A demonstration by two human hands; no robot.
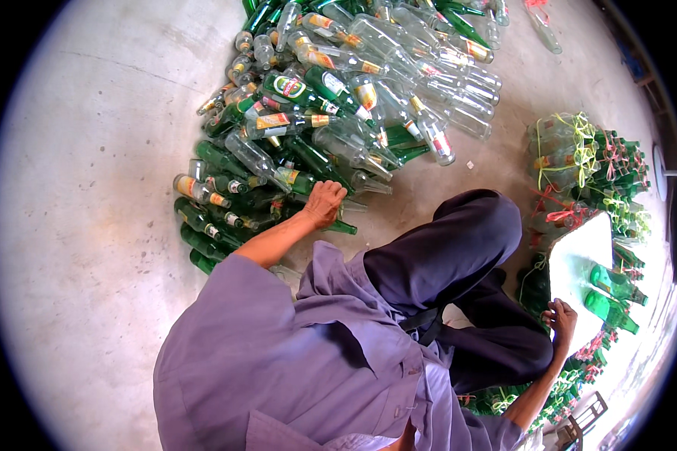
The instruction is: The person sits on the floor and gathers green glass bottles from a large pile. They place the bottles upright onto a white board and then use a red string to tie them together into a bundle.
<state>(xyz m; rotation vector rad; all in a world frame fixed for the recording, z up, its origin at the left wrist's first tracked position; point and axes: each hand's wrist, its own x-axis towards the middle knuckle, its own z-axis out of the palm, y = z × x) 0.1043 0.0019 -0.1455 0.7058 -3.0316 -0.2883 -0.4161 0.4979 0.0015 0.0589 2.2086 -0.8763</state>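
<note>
My left hand [323, 203] reaches into a loose pile of glass bottles [368, 52], its fingers curled on a green bottle [299, 180] with a yellowish label; its exact grip is partly hidden. Around it lie other green and clear bottles, many labeled, mostly on their sides. At the right, my right hand [560, 317] has its fingers bent around the near edge of a white board [579, 252]. Two green bottles [613, 286] lie side by side on that board, beyond my hand.
Bundles of bottles [564, 150] tied with yellow and red twine stand at the right, continuing behind and below the board. My bent legs [444, 248] lie between the pile and the board. Concrete floor [90, 188] extends leftward. A wooden frame [587, 413] is at lower right.
</note>
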